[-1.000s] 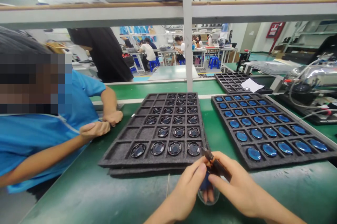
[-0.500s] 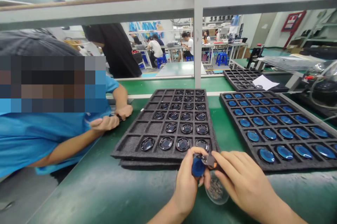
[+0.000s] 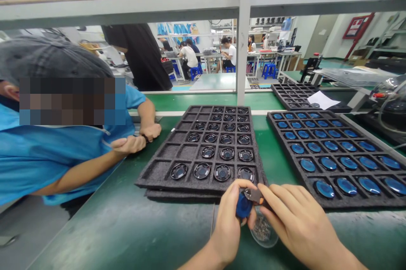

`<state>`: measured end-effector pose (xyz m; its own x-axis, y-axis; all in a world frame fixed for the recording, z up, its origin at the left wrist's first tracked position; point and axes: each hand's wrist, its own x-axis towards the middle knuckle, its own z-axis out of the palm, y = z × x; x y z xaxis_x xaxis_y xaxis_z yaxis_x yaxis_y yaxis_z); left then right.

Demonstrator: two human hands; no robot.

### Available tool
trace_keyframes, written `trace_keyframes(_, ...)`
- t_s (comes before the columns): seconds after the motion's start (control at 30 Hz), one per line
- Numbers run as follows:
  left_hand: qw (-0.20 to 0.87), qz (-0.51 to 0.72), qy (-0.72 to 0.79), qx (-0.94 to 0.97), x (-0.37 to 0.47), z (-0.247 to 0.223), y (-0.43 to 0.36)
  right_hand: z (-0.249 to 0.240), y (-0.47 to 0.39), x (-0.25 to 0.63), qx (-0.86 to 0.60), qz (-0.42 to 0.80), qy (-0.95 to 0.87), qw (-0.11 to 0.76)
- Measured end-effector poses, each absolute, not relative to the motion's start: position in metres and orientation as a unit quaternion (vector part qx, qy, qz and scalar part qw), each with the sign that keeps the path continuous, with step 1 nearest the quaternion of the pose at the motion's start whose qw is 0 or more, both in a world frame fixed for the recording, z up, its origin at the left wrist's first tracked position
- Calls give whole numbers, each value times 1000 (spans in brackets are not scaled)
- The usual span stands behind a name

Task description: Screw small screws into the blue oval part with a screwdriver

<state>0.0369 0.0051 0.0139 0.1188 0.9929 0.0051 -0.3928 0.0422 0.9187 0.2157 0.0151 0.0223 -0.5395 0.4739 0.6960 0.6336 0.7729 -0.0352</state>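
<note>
blue disc [image 3: 243,205] half hidden by fingers [image 3: 236,189], dish contents [image 3: 261,230] indistinct

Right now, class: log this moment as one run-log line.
left hand: holds blue round part | right hand: pinches small tool against it | below: clear dish | beyond: black foam tray

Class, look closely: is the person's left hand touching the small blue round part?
Touching. The head view shows the left hand with its fingers wrapped around the blue round part, no gap visible.
</note>
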Motion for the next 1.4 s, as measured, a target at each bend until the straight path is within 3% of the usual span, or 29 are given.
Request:
trace_keyframes(1.17,607,574,390,386,43,12,8,21,12,214,-320,-136,-867,357)
trace_keyframes(1.33,595,593,411,353,43,8,19,32,10,236,-330,-86,-845,411)
trace_keyframes(1.4,608,587,403,352,41,6,23,38,11,248,-339,-69,-856,383)
